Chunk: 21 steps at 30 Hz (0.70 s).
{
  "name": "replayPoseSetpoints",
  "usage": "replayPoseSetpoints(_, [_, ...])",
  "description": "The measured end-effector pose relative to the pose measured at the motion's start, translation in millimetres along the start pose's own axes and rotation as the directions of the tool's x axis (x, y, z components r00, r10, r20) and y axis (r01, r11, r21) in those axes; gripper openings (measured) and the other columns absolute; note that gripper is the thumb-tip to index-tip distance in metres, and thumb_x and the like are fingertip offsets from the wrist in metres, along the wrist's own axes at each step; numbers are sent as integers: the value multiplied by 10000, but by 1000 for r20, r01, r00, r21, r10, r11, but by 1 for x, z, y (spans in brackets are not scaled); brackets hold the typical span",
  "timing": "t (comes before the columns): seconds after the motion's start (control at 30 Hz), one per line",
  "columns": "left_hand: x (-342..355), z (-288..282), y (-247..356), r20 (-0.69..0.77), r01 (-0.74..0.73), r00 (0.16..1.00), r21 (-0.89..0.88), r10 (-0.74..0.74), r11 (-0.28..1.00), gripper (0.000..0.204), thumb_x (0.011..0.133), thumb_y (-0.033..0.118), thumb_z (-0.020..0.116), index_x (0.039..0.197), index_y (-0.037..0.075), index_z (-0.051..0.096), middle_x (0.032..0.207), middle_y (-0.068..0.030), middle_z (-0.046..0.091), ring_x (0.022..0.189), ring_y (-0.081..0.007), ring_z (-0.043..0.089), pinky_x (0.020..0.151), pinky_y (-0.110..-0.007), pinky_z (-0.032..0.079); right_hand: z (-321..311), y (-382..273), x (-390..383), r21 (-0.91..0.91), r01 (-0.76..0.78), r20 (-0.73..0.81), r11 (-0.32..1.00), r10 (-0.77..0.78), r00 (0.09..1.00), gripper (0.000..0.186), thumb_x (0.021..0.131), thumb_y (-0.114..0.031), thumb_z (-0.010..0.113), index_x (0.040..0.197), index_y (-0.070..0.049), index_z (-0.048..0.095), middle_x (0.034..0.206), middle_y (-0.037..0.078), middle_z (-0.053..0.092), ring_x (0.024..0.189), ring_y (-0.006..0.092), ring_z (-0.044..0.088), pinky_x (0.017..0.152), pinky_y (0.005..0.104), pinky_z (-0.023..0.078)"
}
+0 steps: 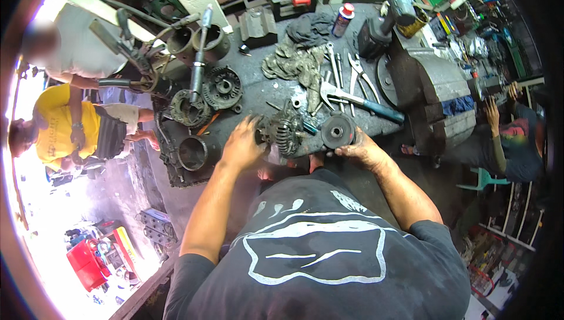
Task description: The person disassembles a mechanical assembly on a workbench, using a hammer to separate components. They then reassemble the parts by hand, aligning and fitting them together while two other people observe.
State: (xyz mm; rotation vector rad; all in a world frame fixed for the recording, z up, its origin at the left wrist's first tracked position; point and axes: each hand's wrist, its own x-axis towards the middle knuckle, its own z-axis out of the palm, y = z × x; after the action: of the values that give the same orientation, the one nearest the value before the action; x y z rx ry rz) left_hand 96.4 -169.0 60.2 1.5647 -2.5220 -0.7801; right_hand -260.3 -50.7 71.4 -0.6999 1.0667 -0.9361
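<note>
Near the front edge of the workbench (258, 79), my left hand (242, 145) grips one end of a grimy alternator rotor (286, 134) with ribbed metal sides. My right hand (363, 151) is closed on the rim of a dark round pulley (337, 132), its flat face up. The rotor and the pulley are side by side, with the rotor's shaft toward the pulley. Just beyond them rests a hammer (367, 105) with a blue-green handle. Pliers (358, 76) and several wrenches lie next to it. A small metal ring (295, 103) sits behind the rotor.
Greasy alternator housings (223, 87) and a metal cylinder (192, 153) crowd the left side. Behind are a dirty rag (294, 64), a spray can (343, 20) and a cordless drill (376, 35). A large vise (437, 91) stands right. People are at both sides, one in a yellow shirt (61, 117).
</note>
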Motion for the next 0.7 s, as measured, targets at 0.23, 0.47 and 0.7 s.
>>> replayPoseSetpoints(0.23, [-87, -26, 40, -375, -295, 905, -216, 200, 931, 672, 809, 161, 884, 1424, 33, 645, 1458, -204, 652, 1350, -399, 630, 1152, -474, 510, 114, -36, 39, -7, -88, 301, 996, 86, 950, 813, 850, -241, 912, 1516, -37, 493, 1251, 123, 684, 824, 187, 705, 487, 276, 558])
replayPoseSetpoints(0.47, [-156, -14, 6, -430, -22, 805, -710, -409, 704, 428, 977, 194, 801, 1351, 14, 697, 1263, -195, 758, 1171, -323, 747, 1026, -425, 577, 212, -25, 77, -519, 80, 450, 851, 193, 872, 1023, 883, -276, 875, 1695, -41, 299, 1506, 233, 602, 1330, 294, 611, 971, 384, 560])
replayPoseSetpoints(0.7, [-230, -31, -109, -499, 236, 393, -757, -772, 609, 395, 1012, 263, 718, 1314, 9, 713, 1183, -257, 777, 1124, -395, 761, 973, -451, 573, 236, -20, 78, -768, 409, 548, 494, 176, 818, 915, 933, -251, 840, 1681, -66, 349, 1518, 260, 605, 1353, 378, 633, 1089, 433, 522])
